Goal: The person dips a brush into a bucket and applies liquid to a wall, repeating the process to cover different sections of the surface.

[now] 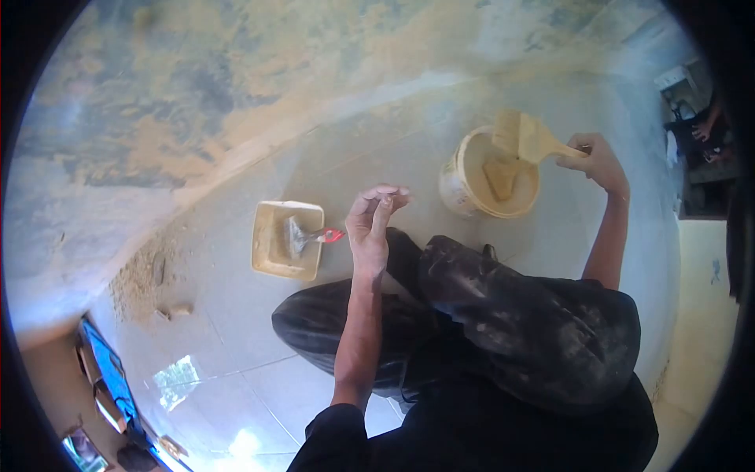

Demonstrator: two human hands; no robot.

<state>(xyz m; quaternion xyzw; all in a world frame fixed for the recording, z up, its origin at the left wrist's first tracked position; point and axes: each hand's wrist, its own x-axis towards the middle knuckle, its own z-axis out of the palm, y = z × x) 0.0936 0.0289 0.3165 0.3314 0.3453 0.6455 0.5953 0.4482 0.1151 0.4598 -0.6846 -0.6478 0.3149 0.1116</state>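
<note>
My right hand [598, 163] is closed round the handle of a wide, paint-coated brush [538, 141], whose bristles are over the rim of a round bucket [452, 185]. Inside the bucket is a tan, wet-looking mass [500, 177]. My left hand [373, 216] is raised above my knees, fingers bent and the thumb up near them; nothing shows in it. To its left a square cream tub [262, 236] stands on the floor, with a red-handled scraper [330, 235] lying across its right edge.
A patchy, stained wall [181, 94] curves along the top and left. Crumbled debris [149, 275] lies on the tiled floor [236, 322] at its foot. Another person's hand [701, 131] shows at the far right. A blue object [110, 366] is at lower left.
</note>
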